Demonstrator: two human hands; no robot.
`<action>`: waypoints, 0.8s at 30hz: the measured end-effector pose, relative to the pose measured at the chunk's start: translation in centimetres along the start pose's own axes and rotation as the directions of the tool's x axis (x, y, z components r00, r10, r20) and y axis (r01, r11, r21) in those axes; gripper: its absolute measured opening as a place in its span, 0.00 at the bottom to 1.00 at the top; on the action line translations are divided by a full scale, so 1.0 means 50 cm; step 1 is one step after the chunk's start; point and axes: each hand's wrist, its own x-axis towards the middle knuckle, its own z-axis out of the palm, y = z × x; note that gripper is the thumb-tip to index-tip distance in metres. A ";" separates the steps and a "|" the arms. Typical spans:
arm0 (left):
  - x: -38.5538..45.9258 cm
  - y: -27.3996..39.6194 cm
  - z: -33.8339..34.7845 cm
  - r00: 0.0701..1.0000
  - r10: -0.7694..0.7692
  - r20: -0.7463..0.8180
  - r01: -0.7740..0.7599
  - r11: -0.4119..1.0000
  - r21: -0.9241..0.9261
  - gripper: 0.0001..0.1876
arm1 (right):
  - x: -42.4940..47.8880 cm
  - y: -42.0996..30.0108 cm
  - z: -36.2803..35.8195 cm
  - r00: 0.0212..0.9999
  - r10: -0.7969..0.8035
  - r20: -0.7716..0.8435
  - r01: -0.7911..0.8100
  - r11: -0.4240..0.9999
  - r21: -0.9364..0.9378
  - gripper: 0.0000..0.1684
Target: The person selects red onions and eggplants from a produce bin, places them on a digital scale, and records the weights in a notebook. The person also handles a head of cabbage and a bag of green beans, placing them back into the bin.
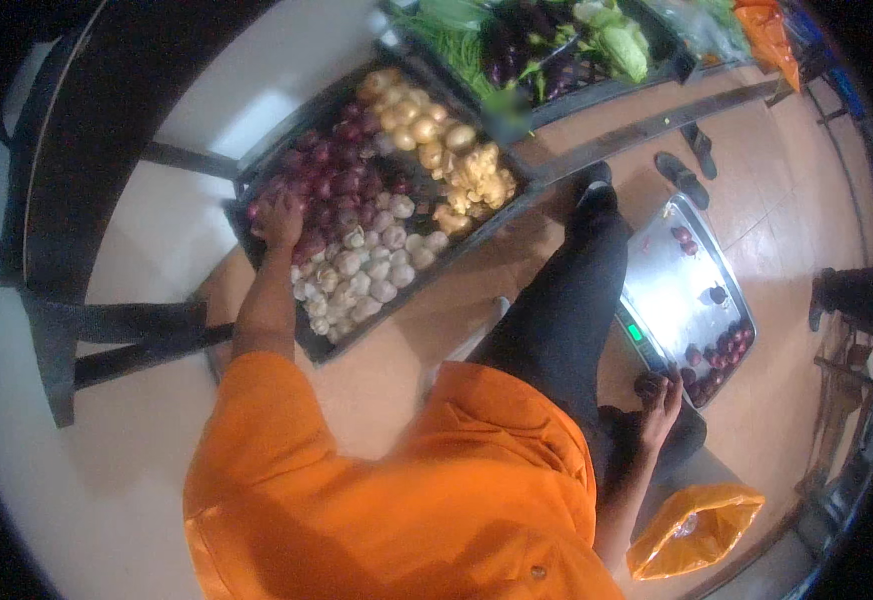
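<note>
My left hand [280, 217] reaches into a black crate [322, 348], its fingers among the red onions [335, 176]; whether they grip one is hidden. White garlic bulbs [369, 274] lie beside that wrist. At the near edge of a digital scale, my right hand [661, 412] has its fingers around a dark round thing [648, 385] that looks like a red onion. The scale's steel pan [650, 274] carries several small red onions [729, 352] gathered at one end, with a few strays elsewhere. A green display [635, 331] glows on the scale's side.
Ginger [485, 180] and yellow-brown potatoes or onions [425, 129] share the crate. Another crate holds eggplants [508, 45] and leafy greens [620, 45]. An orange plastic bag [740, 504] stands open near my right forearm. Sandals [682, 178] lie on the floor beyond the scale.
</note>
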 end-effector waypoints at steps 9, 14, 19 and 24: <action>-0.139 -0.068 0.050 0.896 0.321 -0.305 -0.349 0.936 -0.038 0.35 | -0.010 0.020 0.003 0.991 0.136 0.014 -0.132 0.977 -0.166 0.24; -0.096 0.008 0.013 0.987 0.119 0.109 -0.051 0.872 -0.487 0.37 | -0.019 0.012 -0.002 0.993 0.109 0.053 -0.100 0.982 -0.161 0.26; -0.097 0.101 -0.074 0.946 0.167 -0.279 -0.314 0.687 -0.655 0.24 | 0.041 0.015 -0.097 0.999 -0.040 -0.003 0.025 0.706 -0.708 0.25; -0.337 0.466 -0.272 0.654 0.474 -0.590 -0.756 0.373 -0.538 0.07 | 0.208 0.038 -0.229 0.992 0.016 -0.123 -0.097 0.713 -0.694 0.24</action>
